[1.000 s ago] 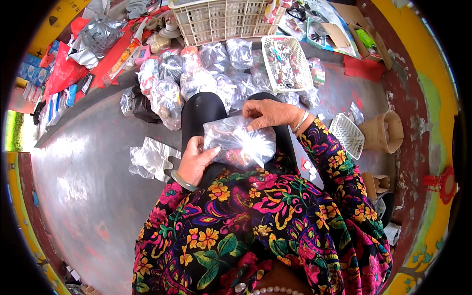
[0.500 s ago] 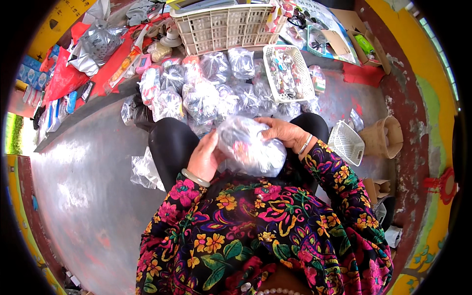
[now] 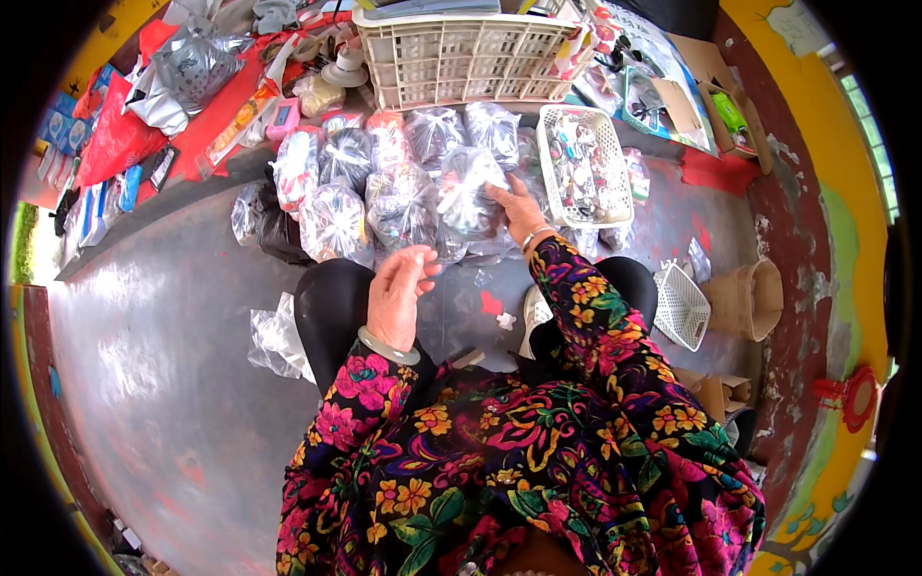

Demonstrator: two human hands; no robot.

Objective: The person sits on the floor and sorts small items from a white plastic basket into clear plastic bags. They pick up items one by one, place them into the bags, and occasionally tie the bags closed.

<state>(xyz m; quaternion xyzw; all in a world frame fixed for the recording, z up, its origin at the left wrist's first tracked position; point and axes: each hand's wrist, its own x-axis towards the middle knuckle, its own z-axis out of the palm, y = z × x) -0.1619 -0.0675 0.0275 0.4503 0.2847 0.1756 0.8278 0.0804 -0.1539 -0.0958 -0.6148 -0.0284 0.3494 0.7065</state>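
Over the front of a pile of stuffed clear plastic bags (image 3: 333,226), a knotted clear plastic bag (image 3: 468,192) with dark contents rests on or just above the others. My right hand (image 3: 520,209) grips that bag by its right side, thumb and fingers against the film. My left hand (image 3: 397,291) is raised over my left knee with nothing in it, its fingers loosely curved and apart. What the bag holds cannot be made out.
A white basket of small items (image 3: 583,173) stands right of the bags, a large cream crate (image 3: 471,67) behind them. To my right are an empty white basket (image 3: 682,307) and a brown container (image 3: 754,298). Crumpled clear plastic (image 3: 279,338) lies on the floor at left.
The bag has gone from between both hands at my lap forward onto the pile, carried by my right hand. My left hand has let go and stayed near my knee.
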